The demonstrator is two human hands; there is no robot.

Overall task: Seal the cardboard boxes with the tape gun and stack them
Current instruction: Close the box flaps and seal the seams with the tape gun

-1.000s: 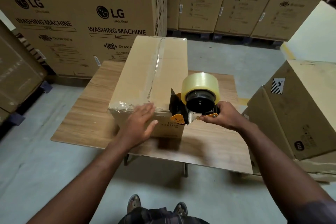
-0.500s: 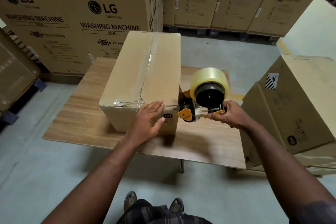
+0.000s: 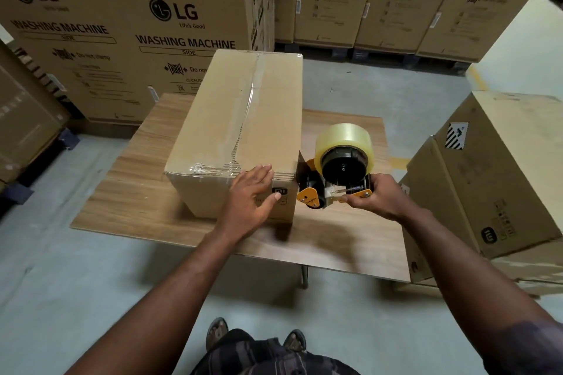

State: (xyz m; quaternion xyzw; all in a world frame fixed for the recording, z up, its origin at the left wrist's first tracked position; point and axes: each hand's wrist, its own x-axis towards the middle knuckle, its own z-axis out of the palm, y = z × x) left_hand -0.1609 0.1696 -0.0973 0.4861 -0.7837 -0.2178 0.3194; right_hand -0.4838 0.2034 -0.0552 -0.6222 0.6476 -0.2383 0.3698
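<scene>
Behind the cardboard box (image 3: pixel 243 119), large washing machine cartons (image 3: pixel 128 24) stand in a row on the floor. Under the box is the wooden surface (image 3: pixel 137 192), and the box rests on it with one short end toward the person. To the right of the box, off the surface, another brown carton (image 3: pixel 502 176) stands on the floor. A strip of clear tape (image 3: pixel 247 106) runs along the top seam of the box and wrinkles over its near edge. Just beside the near right corner of the box is the tape gun (image 3: pixel 316 192), with a roll of clear tape (image 3: pixel 341 137) on top. I cannot tell if its front end touches the box. The right hand (image 3: pixel 377 198) holds the tape gun by the handle, and its grip is closed around it. The left hand (image 3: pixel 249 201) lies on the near end of the box, at the top edge. Its grip is open, with fingers straight, and it holds nothing.
</scene>
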